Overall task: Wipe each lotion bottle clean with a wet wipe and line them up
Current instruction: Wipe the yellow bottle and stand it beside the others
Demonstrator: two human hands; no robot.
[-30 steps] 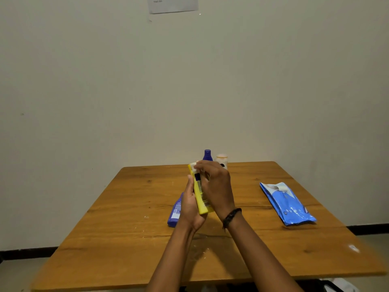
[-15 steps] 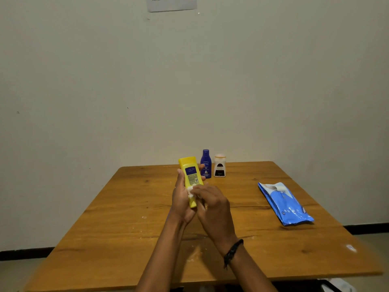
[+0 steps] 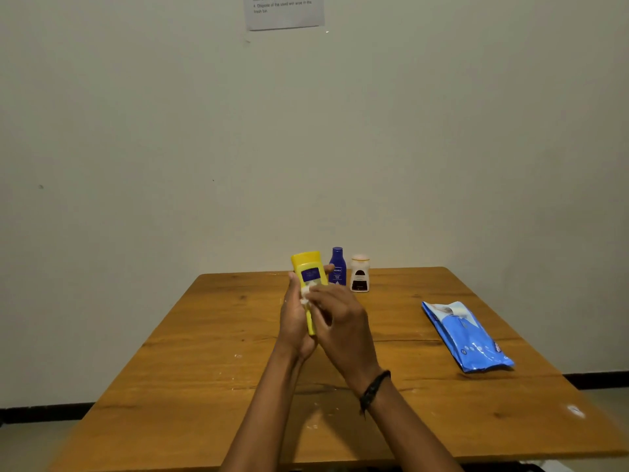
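My left hand (image 3: 294, 321) holds a yellow lotion bottle (image 3: 308, 267) upright above the middle of the table, its cap up and its blue label facing me. My right hand (image 3: 340, 321) presses a small white wet wipe (image 3: 307, 292) against the bottle's front, just below the label. The bottle's lower half is hidden between my hands. A dark blue lotion bottle (image 3: 337, 267) and a white bottle with a dark label (image 3: 359, 277) stand side by side near the table's far edge, right behind the yellow one.
A blue pack of wet wipes (image 3: 466, 335) lies flat on the right side of the wooden table (image 3: 204, 369). The table stands against a plain wall with a printed sheet (image 3: 284, 10) taped high up.
The yellow bottle went from tilted to upright with its label towards me. My right hand slid with the wipe from the cap down to the middle. A blue tube seen earlier is out of sight.
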